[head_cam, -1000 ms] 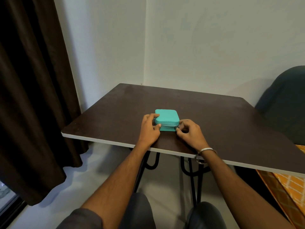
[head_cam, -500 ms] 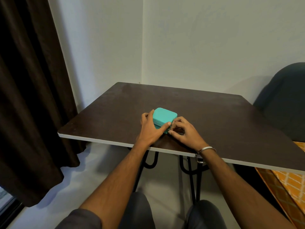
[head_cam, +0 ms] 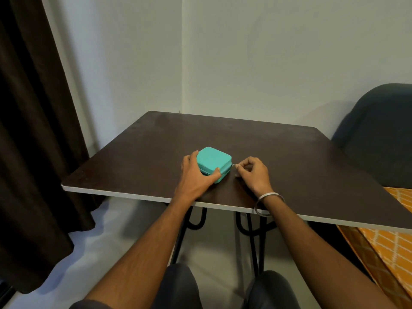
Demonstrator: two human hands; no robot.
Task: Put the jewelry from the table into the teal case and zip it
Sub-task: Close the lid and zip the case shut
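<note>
1. Teal case [head_cam: 213, 162] sits lid down on the dark table [head_cam: 289, 163], near the front edge and a bit left of the middle, turned so 1 corner points at you.
2. Your left hand [head_cam: 196, 177] clamps the case's left side, thumb [head_cam: 214, 172] across the near face, fingers curled round the far-left corner.
3. Your right hand [head_cam: 253, 173] rests just right of the case, thumb and forefinger pinched together on the zip pull [head_cam: 234, 165] at the right corner.
4. Whether the zip is fully run round, you cannot tell.
5. A metal bangle [head_cam: 268, 202] hangs on your right wrist over the table's near edge.
</note>
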